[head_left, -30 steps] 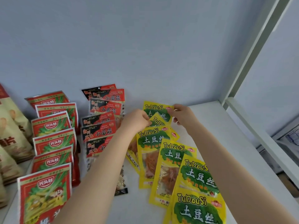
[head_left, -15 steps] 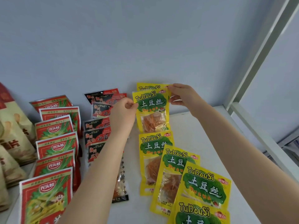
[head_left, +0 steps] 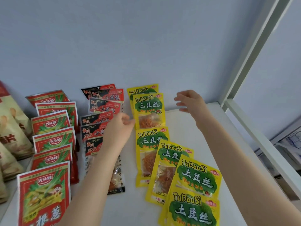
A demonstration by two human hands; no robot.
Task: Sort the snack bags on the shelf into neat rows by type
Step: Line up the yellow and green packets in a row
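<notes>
The yellow bag (head_left: 149, 110) has come down to lean at the back of the shelf (head_left: 180, 134), the right hand (head_left: 190, 101) with fingers spread and released, the left hand (head_left: 120, 128) curled at its edge, grip unclear, so a snag could topple it.

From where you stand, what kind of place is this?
Probably a shop or stockroom shelf: a white shelf board in a white frame, holding many identical snack packets in rows: yellow bags, red-and-black bags, red-and-green bags.
</notes>
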